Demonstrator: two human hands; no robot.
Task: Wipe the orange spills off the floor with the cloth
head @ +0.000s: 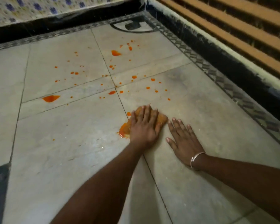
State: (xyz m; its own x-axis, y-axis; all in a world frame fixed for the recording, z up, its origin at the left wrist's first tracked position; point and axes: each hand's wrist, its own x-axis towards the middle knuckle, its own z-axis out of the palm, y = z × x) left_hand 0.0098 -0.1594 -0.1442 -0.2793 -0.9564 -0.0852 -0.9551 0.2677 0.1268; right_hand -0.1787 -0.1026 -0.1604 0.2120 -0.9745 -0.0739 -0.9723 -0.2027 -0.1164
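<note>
My left hand lies flat, fingers straight, pressing a tan, orange-stained cloth onto the pale tiled floor. A wet orange smear shows at the cloth's left edge. My right hand, with a silver bracelet at the wrist, rests flat on the bare floor just right of the cloth, fingers spread. Beyond the hands lie orange spills: a large blot at the left, another blot farther back, and several small drops scattered between.
A black skirting and patterned tile border run along the right, below a wall with brown stripes. A flower-tiled wall stands at the back. A dark floor drain sits in the far corner. A dark-lined edge is at left.
</note>
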